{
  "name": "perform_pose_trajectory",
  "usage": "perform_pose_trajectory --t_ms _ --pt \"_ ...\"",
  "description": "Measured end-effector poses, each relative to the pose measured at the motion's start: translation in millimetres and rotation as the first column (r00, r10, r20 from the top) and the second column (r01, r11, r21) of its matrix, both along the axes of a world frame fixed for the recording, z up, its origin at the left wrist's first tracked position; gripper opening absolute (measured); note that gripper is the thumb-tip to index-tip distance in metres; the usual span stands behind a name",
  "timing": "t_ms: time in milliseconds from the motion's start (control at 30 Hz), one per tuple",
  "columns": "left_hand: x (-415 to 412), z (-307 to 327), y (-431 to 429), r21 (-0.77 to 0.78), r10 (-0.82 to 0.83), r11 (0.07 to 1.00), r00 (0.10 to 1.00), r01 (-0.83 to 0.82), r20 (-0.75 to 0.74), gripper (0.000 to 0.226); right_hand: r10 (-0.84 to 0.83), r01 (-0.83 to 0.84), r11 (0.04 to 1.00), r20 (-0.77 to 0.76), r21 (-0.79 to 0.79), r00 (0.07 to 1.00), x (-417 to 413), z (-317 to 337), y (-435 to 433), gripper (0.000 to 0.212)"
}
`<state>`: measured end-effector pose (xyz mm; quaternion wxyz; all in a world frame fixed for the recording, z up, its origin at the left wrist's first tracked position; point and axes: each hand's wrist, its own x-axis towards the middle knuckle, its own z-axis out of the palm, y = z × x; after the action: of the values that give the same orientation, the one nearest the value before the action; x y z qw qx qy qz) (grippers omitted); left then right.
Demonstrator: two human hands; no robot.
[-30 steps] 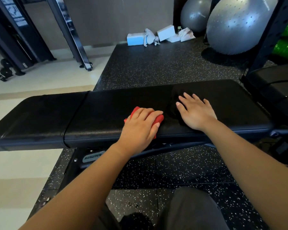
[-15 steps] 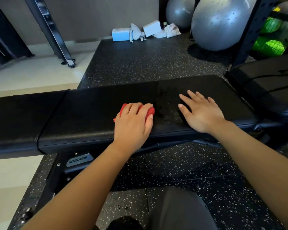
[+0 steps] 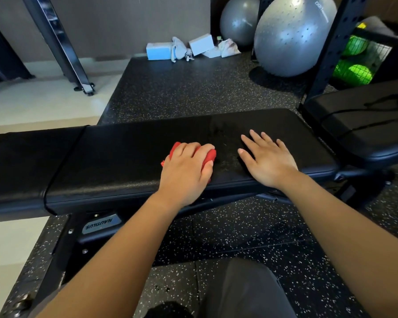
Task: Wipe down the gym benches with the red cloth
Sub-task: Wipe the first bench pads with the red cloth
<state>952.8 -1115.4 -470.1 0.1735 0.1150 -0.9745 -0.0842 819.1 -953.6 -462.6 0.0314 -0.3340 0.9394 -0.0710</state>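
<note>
Your left hand curls over the balled cloth, pressing it on the bench; your right hand lies spread flat just right of it. Wadded so small, the cloth may skip strips, and that bare palm could smear the spot it covers.

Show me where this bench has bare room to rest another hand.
Widest: the bench pad between its seam and the left hand gripping the red cloth, plus the second pad beyond. A strip lies free along the far edge. Crowded: the narrow gap between cloth and flat right hand.
</note>
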Motion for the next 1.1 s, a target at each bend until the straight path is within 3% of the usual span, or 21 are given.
perform_pose_trajectory --t_ms 200,367,667,1100 --pt "11 -3 17 -0.023 0.057 0.998 0.998 -0.056 0.011 0.044 0.022 -0.022 1.000 -0.010 -0.011 1.000 4 -3 6 0.057" --pt "-11 0 15 0.012 0.054 0.998 0.997 -0.055 0.046 0.041 0.011 -0.004 0.996 0.071 -0.094 0.997 -6 3 6 0.053" --pt "-56 14 5 0.096 0.038 0.994 0.980 -0.058 0.194 0.042 -0.070 0.070 0.998 0.023 -0.005 0.997 -19 1 6 0.054" --pt "5 -1 26 -0.008 0.003 1.000 1.000 -0.003 -0.010 0.045 -0.065 0.065 0.998 0.020 -0.025 0.998 -13 1 10 0.055"
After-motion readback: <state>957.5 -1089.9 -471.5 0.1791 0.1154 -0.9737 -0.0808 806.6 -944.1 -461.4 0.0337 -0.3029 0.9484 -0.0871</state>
